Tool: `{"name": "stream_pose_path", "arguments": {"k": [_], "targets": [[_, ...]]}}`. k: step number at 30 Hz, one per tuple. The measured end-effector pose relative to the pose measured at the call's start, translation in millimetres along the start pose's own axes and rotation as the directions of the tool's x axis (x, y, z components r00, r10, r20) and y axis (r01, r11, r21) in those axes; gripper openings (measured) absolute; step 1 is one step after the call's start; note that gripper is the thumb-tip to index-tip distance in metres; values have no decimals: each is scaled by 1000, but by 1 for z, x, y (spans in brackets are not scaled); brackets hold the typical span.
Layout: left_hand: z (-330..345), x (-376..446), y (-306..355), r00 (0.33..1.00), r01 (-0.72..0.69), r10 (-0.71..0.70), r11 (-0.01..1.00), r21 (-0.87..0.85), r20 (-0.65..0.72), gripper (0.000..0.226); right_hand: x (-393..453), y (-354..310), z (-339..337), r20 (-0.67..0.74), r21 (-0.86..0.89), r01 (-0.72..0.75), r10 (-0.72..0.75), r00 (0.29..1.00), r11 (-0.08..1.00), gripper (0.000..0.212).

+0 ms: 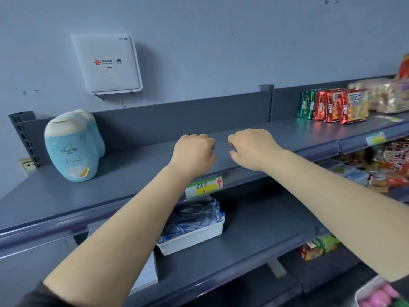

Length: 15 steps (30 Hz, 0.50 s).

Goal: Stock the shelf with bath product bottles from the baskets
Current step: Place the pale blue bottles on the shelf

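A pale blue-grey wall [199,41] backs a grey metal shelf [137,171]; a white router box [107,64] is fixed to the wall at upper left. On the shelf's left end stand light-blue bath product bottles [72,148], cap-down, one behind another. At centre, both bare forearms reach over the shelf: the left hand [192,152] and right hand [251,147] hover near each other, fingers curled under, holding nothing. A price tag [203,186] sits on the shelf edge below. Red and green snack packets [334,105] occupy the right.
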<state>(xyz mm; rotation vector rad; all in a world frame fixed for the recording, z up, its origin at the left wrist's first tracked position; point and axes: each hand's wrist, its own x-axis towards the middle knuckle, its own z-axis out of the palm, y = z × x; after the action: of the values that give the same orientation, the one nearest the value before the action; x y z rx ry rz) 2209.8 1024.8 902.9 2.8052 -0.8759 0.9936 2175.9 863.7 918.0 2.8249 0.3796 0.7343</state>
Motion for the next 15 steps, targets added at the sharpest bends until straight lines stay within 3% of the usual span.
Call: {"name": "stream_pose_path", "arguments": {"k": [8, 15], "targets": [[47, 51, 149, 972, -229, 233, 971, -74, 39, 24, -110, 115, 24, 70, -33, -207, 209, 976, 978, 23], [97, 71, 294, 901, -402, 424, 896, -191, 93, 23, -226, 218, 52, 183, -87, -392, 402, 897, 916, 26]]}}
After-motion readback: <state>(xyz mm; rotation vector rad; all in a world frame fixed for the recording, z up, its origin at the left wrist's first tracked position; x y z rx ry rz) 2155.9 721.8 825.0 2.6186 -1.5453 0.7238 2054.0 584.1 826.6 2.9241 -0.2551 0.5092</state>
